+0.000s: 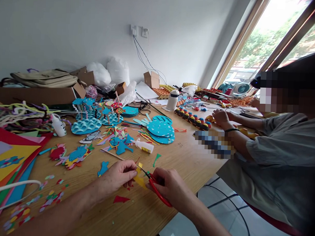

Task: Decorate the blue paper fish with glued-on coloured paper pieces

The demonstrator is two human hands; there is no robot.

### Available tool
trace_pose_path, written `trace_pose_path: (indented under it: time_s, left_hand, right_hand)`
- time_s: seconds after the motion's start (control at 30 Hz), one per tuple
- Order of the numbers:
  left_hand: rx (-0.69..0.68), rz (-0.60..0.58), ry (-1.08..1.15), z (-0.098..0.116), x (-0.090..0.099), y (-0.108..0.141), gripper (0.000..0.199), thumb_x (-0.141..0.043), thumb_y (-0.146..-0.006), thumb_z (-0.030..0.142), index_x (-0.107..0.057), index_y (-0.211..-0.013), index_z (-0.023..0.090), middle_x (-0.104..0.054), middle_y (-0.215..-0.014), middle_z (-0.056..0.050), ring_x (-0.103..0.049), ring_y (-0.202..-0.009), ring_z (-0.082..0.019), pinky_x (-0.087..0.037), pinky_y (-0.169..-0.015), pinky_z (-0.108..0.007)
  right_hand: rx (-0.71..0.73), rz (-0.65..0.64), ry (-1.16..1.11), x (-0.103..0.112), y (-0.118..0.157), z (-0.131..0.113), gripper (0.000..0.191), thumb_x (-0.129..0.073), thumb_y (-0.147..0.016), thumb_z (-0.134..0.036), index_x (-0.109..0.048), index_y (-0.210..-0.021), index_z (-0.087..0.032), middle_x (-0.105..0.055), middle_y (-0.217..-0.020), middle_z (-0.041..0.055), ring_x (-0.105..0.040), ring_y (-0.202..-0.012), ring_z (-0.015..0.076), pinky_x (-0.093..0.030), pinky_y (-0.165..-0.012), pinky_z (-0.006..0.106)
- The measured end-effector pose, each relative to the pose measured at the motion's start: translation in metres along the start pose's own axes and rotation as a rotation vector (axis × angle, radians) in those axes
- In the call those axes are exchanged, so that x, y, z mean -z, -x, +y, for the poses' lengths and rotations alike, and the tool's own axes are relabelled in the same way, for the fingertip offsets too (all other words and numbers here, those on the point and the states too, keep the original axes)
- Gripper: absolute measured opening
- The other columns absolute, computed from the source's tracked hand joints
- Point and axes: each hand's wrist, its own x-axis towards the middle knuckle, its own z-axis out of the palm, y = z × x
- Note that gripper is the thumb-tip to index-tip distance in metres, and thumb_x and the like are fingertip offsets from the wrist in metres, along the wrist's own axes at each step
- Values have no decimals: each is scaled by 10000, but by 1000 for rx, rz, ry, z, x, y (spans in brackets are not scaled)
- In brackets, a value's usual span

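My left hand (120,175) pinches a yellow paper piece (140,179) between thumb and fingers above the wooden table. Red-handled scissors (158,193) are gripped in my right hand (170,187), their blades pointing left toward the yellow piece. Below my hands lies a red paper scrap (121,199). A thin stick (112,153) lies just beyond my left hand, and a small blue paper fish (103,168) is beside it. Past my right hand there is a green scrap (157,160). A white glue bottle (144,146) lies on its side farther back.
Coloured sheets (14,154) and paper dots (51,197) cover the left side. Blue discs (161,129), decorated stands (86,125) and a white container (172,100) stand farther back. At right, a person (270,142) sits with hands over yellow and black pieces.
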Motion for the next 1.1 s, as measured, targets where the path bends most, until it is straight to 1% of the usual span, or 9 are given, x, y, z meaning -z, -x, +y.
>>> trace_pose_path:
  time_s: [0.1, 0.2, 0.33, 0.47, 0.6, 0.67, 0.73, 0.93, 1.1]
  left_hand:
    - [12, 27, 3, -2, 0, 0, 242, -581, -643, 384, -487, -684, 165, -473, -534, 69, -439, -439, -72, -326, -435, -184]
    - [37, 44, -5, -2, 0, 1, 216, -595, -621, 345, -502, -677, 158, -471, -520, 74, -434, -432, -67, -301, -418, -175]
    - [79, 58, 5, -1, -1, 0, 202, -621, -578, 290, -516, -689, 159, -509, -548, 66, -478, -445, -80, -332, -427, -188]
    - [10, 114, 69, 1, 0, 1, 206, -607, -597, 305, -499, -697, 161, -516, -545, 65, -470, -447, -74, -370, -457, -198]
    - [-35, 189, 109, 5, 3, 5, 220, -599, -627, 343, -477, -690, 170, -464, -498, 82, -411, -412, -56, -289, -388, -161]
    - [-29, 189, 111, 7, 3, 7, 247, -607, -629, 374, -474, -683, 173, -438, -481, 88, -387, -393, -51, -250, -362, -156]
    - [-16, 182, 103, 8, 3, 8, 266, -615, -625, 394, -476, -675, 173, -425, -466, 91, -378, -385, -51, -242, -356, -156]
    - [-38, 171, 127, 10, 2, 9, 236, -620, -624, 355, -493, -686, 165, -469, -500, 75, -423, -429, -60, -297, -395, -166]
    - [-73, 178, 158, 10, 0, 9, 239, -635, -621, 338, -476, -686, 171, -477, -534, 77, -435, -436, -56, -318, -404, -167]
  right_hand:
    - [-19, -8, 13, -1, -1, 3, 252, -543, -734, -377, -528, -607, -160, -495, -528, -29, -363, -481, 76, -225, -450, 202]
    - [-33, 1, 30, 0, -3, 6, 248, -537, -739, -373, -518, -608, -164, -512, -544, -24, -386, -495, 82, -235, -463, 205]
    - [-51, 24, 48, 4, -2, 7, 262, -528, -740, -408, -505, -632, -170, -527, -571, -15, -399, -512, 90, -241, -475, 212]
    - [-19, 10, 21, 4, 2, 3, 237, -520, -742, -413, -493, -693, -182, -539, -623, -14, -409, -541, 95, -249, -485, 211]
    - [-33, -13, -56, 1, 3, -2, 209, -505, -753, -381, -473, -699, -182, -525, -624, -22, -407, -543, 94, -271, -493, 209]
    - [-48, -16, -101, 0, 3, -3, 204, -492, -762, -371, -470, -697, -179, -514, -619, -24, -403, -541, 92, -278, -492, 208]
    - [-46, -27, -113, 0, 2, -3, 221, -490, -764, -388, -471, -695, -178, -505, -612, -27, -391, -534, 89, -275, -486, 207]
    - [-30, -73, -22, 2, 4, -3, 244, -502, -758, -417, -486, -689, -183, -515, -604, -26, -380, -517, 85, -245, -472, 209]
    - [-35, -105, -20, 5, 4, -6, 248, -509, -752, -417, -510, -692, -176, -523, -597, -19, -374, -511, 83, -238, -459, 206]
